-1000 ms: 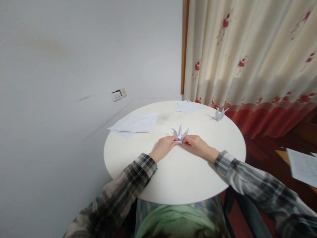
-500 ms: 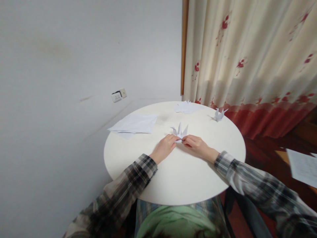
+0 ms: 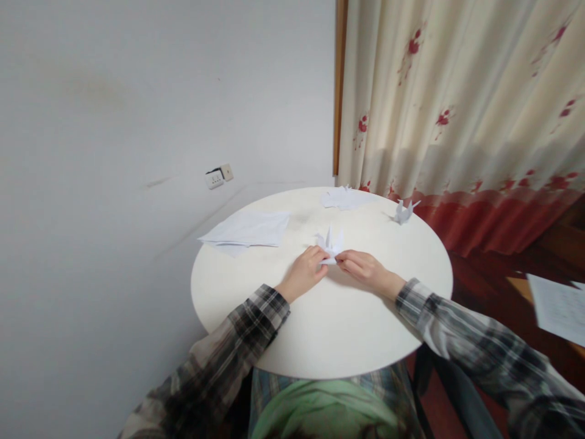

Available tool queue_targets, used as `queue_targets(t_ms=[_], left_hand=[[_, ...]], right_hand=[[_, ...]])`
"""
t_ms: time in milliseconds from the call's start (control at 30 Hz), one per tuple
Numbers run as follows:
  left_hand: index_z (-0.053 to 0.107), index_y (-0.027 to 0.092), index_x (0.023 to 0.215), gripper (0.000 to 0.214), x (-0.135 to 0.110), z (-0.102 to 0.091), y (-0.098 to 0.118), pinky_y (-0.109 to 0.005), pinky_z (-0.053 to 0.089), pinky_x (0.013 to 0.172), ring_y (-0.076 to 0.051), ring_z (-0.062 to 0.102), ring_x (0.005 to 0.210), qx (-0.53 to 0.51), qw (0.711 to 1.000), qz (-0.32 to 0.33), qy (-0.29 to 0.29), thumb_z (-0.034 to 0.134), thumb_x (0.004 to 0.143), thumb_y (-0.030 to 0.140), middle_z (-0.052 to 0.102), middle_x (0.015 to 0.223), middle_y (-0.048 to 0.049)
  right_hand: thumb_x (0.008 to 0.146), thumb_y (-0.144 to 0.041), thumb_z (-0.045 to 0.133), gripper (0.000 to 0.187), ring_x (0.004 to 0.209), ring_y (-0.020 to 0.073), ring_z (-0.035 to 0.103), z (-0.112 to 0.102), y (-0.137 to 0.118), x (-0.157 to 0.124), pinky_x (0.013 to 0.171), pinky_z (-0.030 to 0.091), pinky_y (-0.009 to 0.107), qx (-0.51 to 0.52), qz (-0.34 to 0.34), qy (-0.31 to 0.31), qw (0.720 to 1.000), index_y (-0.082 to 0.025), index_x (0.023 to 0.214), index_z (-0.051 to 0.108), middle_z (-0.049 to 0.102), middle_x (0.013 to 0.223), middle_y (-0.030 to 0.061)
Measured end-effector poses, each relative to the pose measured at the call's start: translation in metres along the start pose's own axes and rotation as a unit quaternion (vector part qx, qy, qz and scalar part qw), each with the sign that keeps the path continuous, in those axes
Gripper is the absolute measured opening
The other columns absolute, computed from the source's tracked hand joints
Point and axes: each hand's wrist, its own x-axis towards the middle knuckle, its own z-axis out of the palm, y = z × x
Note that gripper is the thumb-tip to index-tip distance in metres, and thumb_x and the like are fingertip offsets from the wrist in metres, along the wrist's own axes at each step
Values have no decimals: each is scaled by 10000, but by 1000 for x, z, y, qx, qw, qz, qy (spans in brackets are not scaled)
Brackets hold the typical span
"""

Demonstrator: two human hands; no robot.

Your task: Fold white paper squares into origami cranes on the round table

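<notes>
Both of my hands pinch a white folded paper crane (image 3: 329, 242) at the middle of the round white table (image 3: 338, 329). My left hand (image 3: 307, 270) grips its near left side with thumb and fingers. On the right, my right hand (image 3: 363, 266) has its fingertips closed on the near right edge of the paper. The crane's points stick up beyond my fingers, while its lower part is partly hidden by them. A second paper crane (image 3: 404, 211) stands apart at the table's far right.
Flat white paper sheets (image 3: 251, 227) lie stacked at the table's left. More paper (image 3: 345, 198), with a small folded shape on it, lies at the far edge. A wall with a socket (image 3: 214, 178) borders the left; a curtain (image 3: 457, 122) hangs behind.
The crane's upright points have shifted slightly, the right one leaning further inward. My hands keep nearly the same place and still pinch the paper.
</notes>
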Motion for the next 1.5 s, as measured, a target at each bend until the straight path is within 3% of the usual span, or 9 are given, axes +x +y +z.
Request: queue_targets(t_ms=[133, 233, 667, 1000, 1267, 1367, 1500], left_hand=[[555, 171, 874, 113, 0, -2, 5, -308, 415, 806, -171, 506, 879, -28, 1000, -6, 7, 496, 789, 215, 565, 875, -46], [568, 170, 872, 184, 1, -2, 5, -298, 401, 813, -165, 510, 879, -67, 997, -26, 1, 428, 851, 288, 578, 865, -46], [646, 155, 780, 213, 3, 10, -10, -235, 392, 710, -137, 538, 749, -200, 973, -108, -37, 498, 812, 305, 615, 777, -27], [667, 148, 764, 215, 2, 10, -13, -222, 374, 619, -129, 527, 675, -194, 970, -140, -46, 548, 773, 327, 616, 721, -22], [672, 158, 747, 183, 3, 7, -12, -231, 379, 629, -135, 533, 681, -153, 981, -108, -57, 546, 776, 288, 618, 711, -30], [656, 164, 759, 172, 4, 5, -8, -226, 381, 625, -130, 524, 683, -150, 982, -113, -38, 547, 771, 296, 613, 731, -23], [589, 156, 748, 226, 5, 5, -10, -220, 385, 597, -115, 509, 637, -153, 970, -182, 51, 463, 813, 333, 580, 698, -6]], right_hand=[[853, -111, 409, 111, 844, 159, 551, -1, 0, 1, 692, 495, 288, -6, -12, 17, 1000, -140, 875, 514, 593, 887, 92], [850, -107, 415, 108, 846, 159, 551, -3, 0, 1, 696, 495, 291, -11, -15, 20, 1000, -140, 876, 515, 595, 886, 89], [872, -138, 380, 141, 793, 144, 555, -6, -2, 3, 660, 483, 267, 2, 0, -34, 999, -150, 861, 520, 595, 865, 81], [879, -152, 367, 155, 815, 151, 544, -3, -1, 3, 676, 491, 282, -5, 1, -56, 998, -145, 859, 521, 585, 885, 87], [879, -148, 367, 152, 793, 145, 537, -2, -1, 4, 664, 480, 269, -2, 11, -64, 998, -146, 842, 515, 579, 873, 86], [878, -147, 364, 158, 777, 141, 535, 0, 0, 3, 653, 474, 262, -3, 20, -59, 998, -150, 820, 510, 575, 855, 84], [874, -140, 362, 155, 747, 140, 528, 0, 0, 2, 637, 465, 262, -8, 24, -63, 998, -149, 803, 500, 572, 840, 80]])
